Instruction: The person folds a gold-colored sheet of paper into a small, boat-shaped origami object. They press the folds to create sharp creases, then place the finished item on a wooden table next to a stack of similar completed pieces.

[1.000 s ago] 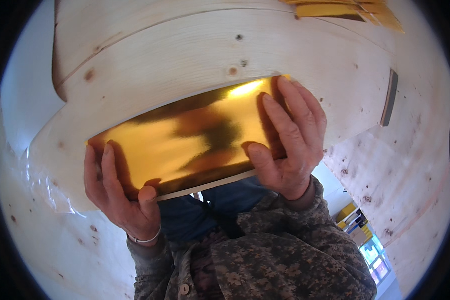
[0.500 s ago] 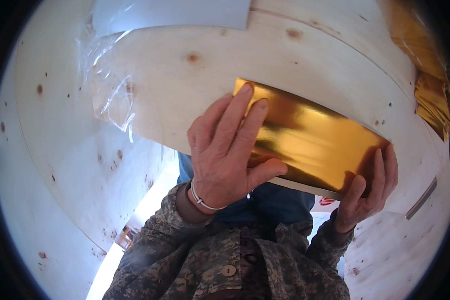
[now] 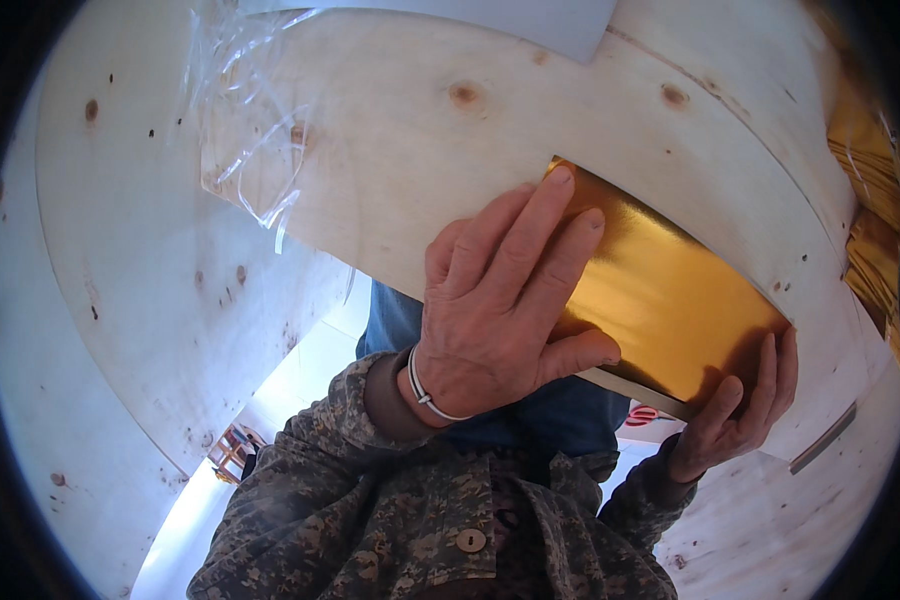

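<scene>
A shiny gold foil sheet [image 3: 670, 290] lies on a pale wooden board [image 3: 390, 170], close to its near edge. My left hand [image 3: 510, 300] rests flat over the sheet's left end. Its fingers are stretched toward the far left corner and its thumb points right. At the sheet's right end, my right hand [image 3: 740, 420] cups the near corner, thumb and fingers apart and touching the edges. Both hands mirror faintly in the foil. Whether more sheets lie beneath is hidden.
Clear crinkled plastic [image 3: 260, 130] lies on the board at the left. A pale grey sheet [image 3: 530, 20] lies at the far side. Crumpled gold foil [image 3: 865, 200] is at the far right, with a thin dark strip [image 3: 823, 438] nearer. Red-handled scissors [image 3: 644, 415] show below the board.
The view has shifted, so the board, plastic and grey sheet appear displaced. Both hands keep nearly the same places on the gold sheet.
</scene>
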The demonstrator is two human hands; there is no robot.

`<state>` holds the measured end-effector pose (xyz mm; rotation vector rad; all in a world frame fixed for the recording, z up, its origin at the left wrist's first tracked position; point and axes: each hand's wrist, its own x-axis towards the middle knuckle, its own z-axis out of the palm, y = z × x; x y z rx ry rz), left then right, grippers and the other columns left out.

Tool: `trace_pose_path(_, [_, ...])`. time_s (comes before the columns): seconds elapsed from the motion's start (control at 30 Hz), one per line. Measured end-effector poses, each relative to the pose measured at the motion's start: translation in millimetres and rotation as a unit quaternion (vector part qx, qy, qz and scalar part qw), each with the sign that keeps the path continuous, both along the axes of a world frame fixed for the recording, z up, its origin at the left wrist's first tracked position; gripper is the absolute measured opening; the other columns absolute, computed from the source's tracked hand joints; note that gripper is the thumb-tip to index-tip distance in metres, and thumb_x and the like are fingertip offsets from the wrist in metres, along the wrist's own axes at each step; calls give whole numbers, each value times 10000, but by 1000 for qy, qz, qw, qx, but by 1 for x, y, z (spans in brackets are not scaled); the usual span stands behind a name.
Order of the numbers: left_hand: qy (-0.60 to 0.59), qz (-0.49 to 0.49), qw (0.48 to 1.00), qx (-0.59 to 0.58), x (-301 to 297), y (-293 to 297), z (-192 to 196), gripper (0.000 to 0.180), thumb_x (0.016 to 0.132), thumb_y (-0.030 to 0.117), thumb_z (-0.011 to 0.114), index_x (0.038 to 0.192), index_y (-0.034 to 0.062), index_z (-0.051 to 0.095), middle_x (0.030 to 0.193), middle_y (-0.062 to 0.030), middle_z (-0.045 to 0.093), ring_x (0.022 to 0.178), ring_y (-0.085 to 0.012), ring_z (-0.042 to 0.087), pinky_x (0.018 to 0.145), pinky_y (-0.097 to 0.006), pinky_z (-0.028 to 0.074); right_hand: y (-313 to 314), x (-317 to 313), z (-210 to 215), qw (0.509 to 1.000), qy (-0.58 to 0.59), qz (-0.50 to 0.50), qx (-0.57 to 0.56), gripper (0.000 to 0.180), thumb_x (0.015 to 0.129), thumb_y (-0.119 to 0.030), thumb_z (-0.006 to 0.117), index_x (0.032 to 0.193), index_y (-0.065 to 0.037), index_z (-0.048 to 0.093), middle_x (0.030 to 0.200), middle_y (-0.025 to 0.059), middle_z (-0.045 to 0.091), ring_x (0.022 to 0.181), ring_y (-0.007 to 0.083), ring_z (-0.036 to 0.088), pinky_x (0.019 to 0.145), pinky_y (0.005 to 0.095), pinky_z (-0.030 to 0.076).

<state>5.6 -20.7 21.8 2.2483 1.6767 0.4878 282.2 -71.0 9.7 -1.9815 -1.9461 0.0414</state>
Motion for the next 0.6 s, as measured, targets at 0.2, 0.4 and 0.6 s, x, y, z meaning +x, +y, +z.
trace_pose_path(0.2, [0,2,1000,1,0,0,-1,803,922,720,474,1289,29,656,1445,-200,528,1266,-332,515,1053,-414,387,-1,-2,1,1000,2,-8,-5,567,1020,-514,419,1306,-82,651,1418,150,578,1307,332,535,1090,481,460])
trace_pose_path(0.4, [1,4,1000,0,1,0,-1,810,924,729,459,1290,33,656,1447,-201,525,1261,-327,518,1051,-410,385,0,1,-1,1000,5,-1,2,562,1025,-505,418,1307,-79,649,1418,153,578,1305,336,538,1091,484,458])
trace_pose_path(0.6, [6,3,1000,5,1,1,-1,831,924,737,450,1289,18,650,1434,-198,537,1255,-325,520,1048,-408,385,-1,1,0,1000,5,-3,2,560,1026,-502,418,1305,-76,649,1419,156,578,1307,339,537,1089,486,460])
